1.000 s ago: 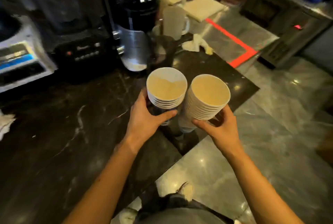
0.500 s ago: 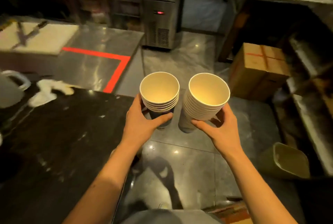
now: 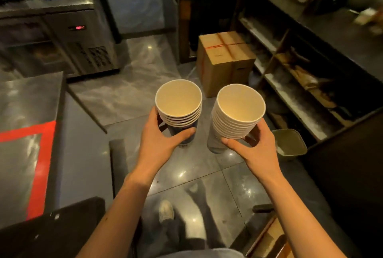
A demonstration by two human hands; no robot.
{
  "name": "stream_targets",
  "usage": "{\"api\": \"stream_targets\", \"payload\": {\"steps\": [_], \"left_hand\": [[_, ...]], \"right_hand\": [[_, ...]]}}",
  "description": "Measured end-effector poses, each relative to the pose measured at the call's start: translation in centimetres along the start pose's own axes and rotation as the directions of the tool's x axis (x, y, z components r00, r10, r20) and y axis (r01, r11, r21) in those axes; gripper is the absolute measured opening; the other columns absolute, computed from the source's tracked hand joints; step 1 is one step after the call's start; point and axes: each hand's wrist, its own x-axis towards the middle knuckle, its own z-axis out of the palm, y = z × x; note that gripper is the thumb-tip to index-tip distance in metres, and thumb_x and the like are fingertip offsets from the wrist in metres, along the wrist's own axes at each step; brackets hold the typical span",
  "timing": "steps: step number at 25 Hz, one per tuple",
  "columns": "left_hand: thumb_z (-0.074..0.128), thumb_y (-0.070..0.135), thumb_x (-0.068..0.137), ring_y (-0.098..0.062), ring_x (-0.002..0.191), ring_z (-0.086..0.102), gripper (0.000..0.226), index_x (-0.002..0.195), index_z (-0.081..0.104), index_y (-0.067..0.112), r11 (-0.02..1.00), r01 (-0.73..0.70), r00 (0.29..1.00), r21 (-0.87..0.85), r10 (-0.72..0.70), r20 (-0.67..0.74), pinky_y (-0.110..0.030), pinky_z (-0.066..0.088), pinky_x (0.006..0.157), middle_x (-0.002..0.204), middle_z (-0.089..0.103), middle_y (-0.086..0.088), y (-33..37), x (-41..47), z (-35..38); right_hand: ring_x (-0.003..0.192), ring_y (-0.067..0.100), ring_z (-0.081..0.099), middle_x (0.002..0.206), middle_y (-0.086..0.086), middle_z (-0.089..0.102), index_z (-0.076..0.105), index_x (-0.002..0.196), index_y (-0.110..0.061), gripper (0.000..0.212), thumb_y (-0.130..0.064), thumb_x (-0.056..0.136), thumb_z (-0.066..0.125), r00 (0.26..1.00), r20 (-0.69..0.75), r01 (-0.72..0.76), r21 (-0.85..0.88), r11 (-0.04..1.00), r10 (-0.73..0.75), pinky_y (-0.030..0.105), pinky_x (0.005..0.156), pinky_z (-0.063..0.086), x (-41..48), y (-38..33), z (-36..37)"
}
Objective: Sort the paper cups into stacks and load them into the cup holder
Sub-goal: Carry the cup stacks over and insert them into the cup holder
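I carry two stacks of white paper cups over the floor, mouths up. My left hand (image 3: 159, 141) grips the shorter stack (image 3: 178, 104) around its dark printed lower part, thumb across the front. My right hand (image 3: 256, 147) grips the taller stack (image 3: 238, 110) from the right, fingers curled round the nested rims. The stacks stand side by side, a small gap between them. No cup holder shows in view.
A taped cardboard box (image 3: 224, 58) sits on the floor ahead. Open shelving (image 3: 300, 92) runs along the right, with a small green bin (image 3: 290, 143) at its foot. A steel fridge unit (image 3: 83, 50) stands at back left; a steel counter with red tape (image 3: 27, 133) is at left.
I have turned right, away from the dark marble counter and its machines, toward the aisle with the box and shelves. Both hands keep the same grip on the stacks.
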Motion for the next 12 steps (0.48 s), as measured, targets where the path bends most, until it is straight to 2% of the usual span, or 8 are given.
{"api": "stream_targets", "payload": {"steps": [7,10,12], "left_hand": [[0.089,0.033,0.059,-0.012,0.129,0.050,0.100,0.145,0.038,0.024,0.996,-0.088,0.984,-0.019,0.090,0.153,-0.040,0.045,0.107,0.141,0.052,0.006,0.6,14.0,1.0],[0.088,0.029,0.062,-0.009,0.129,0.049,0.096,0.143,0.037,0.029,0.994,-0.102,0.966,-0.029,0.106,0.238,-0.037,0.044,0.108,0.140,0.052,0.010,1.1,18.4,3.6],[0.088,0.029,0.063,-0.009,0.129,0.049,0.093,0.141,0.038,0.032,0.995,-0.098,0.948,-0.035,0.104,0.299,-0.037,0.044,0.107,0.138,0.051,0.013,1.2,21.4,5.9]], "right_hand": [[0.120,0.002,0.056,0.132,-0.010,0.059,0.048,0.139,-0.019,0.082,-0.020,0.067,0.088,0.984,-0.174,-0.047,-0.054,0.997,0.037,0.024,0.101,0.047,8.7,-0.2,3.1],[0.121,0.004,0.056,0.134,-0.008,0.058,0.046,0.140,-0.020,0.085,-0.022,0.067,0.089,0.965,-0.253,-0.085,-0.054,0.995,0.069,0.027,0.102,0.047,12.3,0.5,2.4],[0.120,0.002,0.056,0.135,-0.008,0.058,0.045,0.141,-0.021,0.087,-0.024,0.066,0.089,0.948,-0.299,-0.123,-0.039,0.992,0.106,0.023,0.100,0.048,14.8,1.6,1.3]]}}
